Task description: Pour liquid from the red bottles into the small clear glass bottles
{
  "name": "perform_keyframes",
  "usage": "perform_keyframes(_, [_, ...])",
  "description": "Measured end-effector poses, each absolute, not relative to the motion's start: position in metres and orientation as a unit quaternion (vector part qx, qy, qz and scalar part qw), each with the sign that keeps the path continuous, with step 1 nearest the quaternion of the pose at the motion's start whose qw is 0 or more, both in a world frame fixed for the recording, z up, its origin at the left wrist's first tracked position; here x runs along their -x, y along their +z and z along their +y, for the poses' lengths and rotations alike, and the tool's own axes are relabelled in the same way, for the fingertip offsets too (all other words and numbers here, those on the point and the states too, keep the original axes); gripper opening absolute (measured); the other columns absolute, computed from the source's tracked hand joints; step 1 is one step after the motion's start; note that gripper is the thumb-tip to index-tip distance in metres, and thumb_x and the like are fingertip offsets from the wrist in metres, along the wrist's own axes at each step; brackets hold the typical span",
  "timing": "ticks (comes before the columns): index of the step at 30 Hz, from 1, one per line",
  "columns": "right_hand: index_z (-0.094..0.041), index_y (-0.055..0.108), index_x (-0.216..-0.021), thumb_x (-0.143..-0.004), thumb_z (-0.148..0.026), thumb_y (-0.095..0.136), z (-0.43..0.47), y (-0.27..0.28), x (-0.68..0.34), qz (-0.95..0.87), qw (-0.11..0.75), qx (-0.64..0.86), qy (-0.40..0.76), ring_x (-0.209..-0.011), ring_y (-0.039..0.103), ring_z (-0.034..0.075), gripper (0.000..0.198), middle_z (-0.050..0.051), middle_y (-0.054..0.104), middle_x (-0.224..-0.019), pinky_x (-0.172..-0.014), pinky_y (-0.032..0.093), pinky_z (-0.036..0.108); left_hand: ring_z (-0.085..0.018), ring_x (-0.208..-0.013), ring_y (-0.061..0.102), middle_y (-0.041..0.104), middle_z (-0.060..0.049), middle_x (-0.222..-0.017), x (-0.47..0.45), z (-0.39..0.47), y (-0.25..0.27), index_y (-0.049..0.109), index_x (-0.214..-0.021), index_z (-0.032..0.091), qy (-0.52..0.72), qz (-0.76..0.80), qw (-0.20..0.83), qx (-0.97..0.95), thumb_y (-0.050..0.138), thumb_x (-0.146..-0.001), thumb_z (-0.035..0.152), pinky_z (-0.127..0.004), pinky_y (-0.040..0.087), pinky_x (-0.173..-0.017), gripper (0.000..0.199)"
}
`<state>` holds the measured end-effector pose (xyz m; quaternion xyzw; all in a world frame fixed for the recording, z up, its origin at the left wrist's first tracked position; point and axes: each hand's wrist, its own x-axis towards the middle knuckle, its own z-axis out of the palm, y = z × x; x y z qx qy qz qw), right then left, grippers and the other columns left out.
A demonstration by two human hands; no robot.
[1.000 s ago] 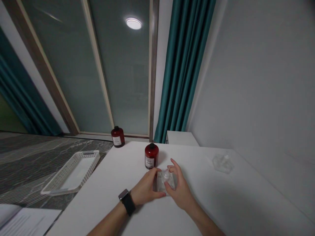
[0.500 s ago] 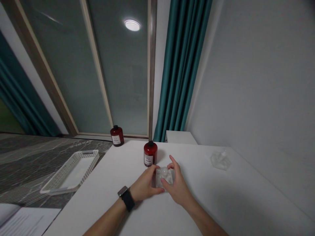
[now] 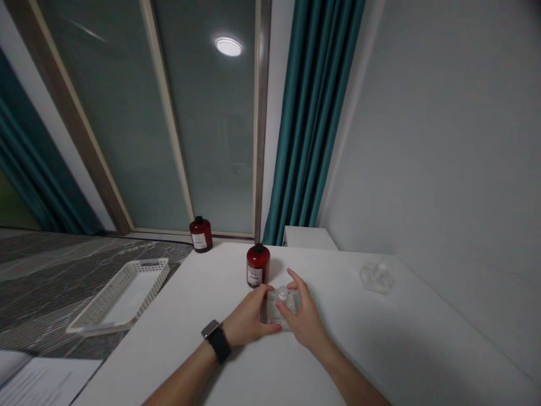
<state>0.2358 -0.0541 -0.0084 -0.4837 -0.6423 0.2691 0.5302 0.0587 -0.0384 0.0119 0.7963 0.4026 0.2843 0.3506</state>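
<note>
A small clear box (image 3: 274,320) rests on the white table between my hands. My left hand (image 3: 252,317), with a dark watch on its wrist, holds the box by its left side, thumb at the near edge and fingers at the far edge. My right hand (image 3: 306,318) reaches over the box, its thumb and a bent finger around a small whitish round piece (image 3: 283,292) at the top; the index finger sticks up. What else lies in the box is too blurred to make out. Just beyond my left hand stands a dark red bottle (image 3: 257,264) with a black cap and white label.
A second red bottle (image 3: 200,234) stands at the table's far left corner. Crumpled clear plastic (image 3: 377,277) lies on the right of the white table (image 3: 177,332). Left of the table are a white basket (image 3: 95,307) and printed papers (image 3: 51,380).
My right thumb and finger have closed around the whitish round piece, which now shows higher and nearer the box's far edge. My left hand keeps its hold.
</note>
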Motion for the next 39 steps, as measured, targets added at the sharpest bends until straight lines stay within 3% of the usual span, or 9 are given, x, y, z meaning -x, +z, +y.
perform_keyframes(6, [-0.027,0.038,-0.143,-0.089,-0.027,0.057,-0.057,-0.004,-0.243,-0.663,0.55,0.447,0.242,-0.104,0.058,0.022,0.057,0.006,0.058,-0.113,-0.098,0.044,0.04,-0.03,-0.104,0.059,0.062,-0.012,-0.114,-0.059,-0.041,0.017,0.05,-0.117,0.017,0.286,0.407,0.351,-0.794,0.083,-0.064,0.023,-0.042,0.047,-0.091,0.063])
perform_keyframes(13, [-0.028,0.059,-0.121,-0.093,-0.026,0.053,-0.06,0.007,-0.249,-0.674,0.586,0.396,0.212,-0.109,0.054,0.023,0.029,0.006,0.057,-0.113,-0.096,0.044,0.039,-0.029,-0.104,0.059,0.061,-0.011,-0.114,-0.059,-0.041,0.017,0.049,-0.118,0.018,0.287,0.398,0.351,-0.797,0.082,-0.064,0.023,-0.041,0.047,-0.091,0.063])
perform_keyframes(19, [-0.025,0.058,-0.12,-0.091,-0.032,0.057,-0.061,0.01,-0.252,-0.614,0.613,0.42,0.267,-0.102,0.056,0.023,0.029,0.006,0.059,-0.109,-0.096,0.044,0.04,-0.029,-0.101,0.059,0.062,-0.011,-0.111,-0.059,-0.04,0.015,0.05,-0.117,0.017,0.284,0.408,0.338,-0.799,0.083,-0.064,0.023,-0.041,0.048,-0.089,0.063])
perform_keyframes(24, [-0.022,0.055,-0.122,-0.089,-0.038,0.06,-0.058,0.01,-0.252,-0.559,0.623,0.42,0.352,-0.094,0.06,0.021,0.037,0.007,0.063,-0.105,-0.086,0.05,0.036,-0.029,-0.102,0.059,0.062,-0.011,-0.112,-0.059,-0.04,0.015,0.05,-0.117,0.017,0.281,0.409,0.335,-0.801,0.083,-0.065,0.024,-0.041,0.047,-0.089,0.062])
perform_keyframes(36, [-0.021,0.062,-0.114,-0.087,-0.039,0.064,-0.062,0.012,-0.25,-0.55,0.66,0.418,0.295,-0.098,0.061,0.023,0.033,0.009,0.064,-0.108,-0.095,0.048,0.041,-0.031,-0.101,0.06,0.063,-0.011,-0.112,-0.059,-0.04,0.013,0.05,-0.118,0.018,0.286,0.411,0.321,-0.804,0.085,-0.063,0.027,-0.042,0.048,-0.087,0.066])
perform_keyframes(39, [-0.021,0.061,-0.115,-0.084,-0.04,0.066,-0.061,0.014,-0.251,-0.532,0.663,0.418,0.322,-0.095,0.062,0.022,0.036,0.009,0.065,-0.104,-0.09,0.051,0.039,-0.031,-0.101,0.06,0.063,-0.011,-0.113,-0.058,-0.041,0.013,0.05,-0.118,0.018,0.284,0.412,0.317,-0.806,0.085,-0.063,0.028,-0.043,0.048,-0.088,0.066])
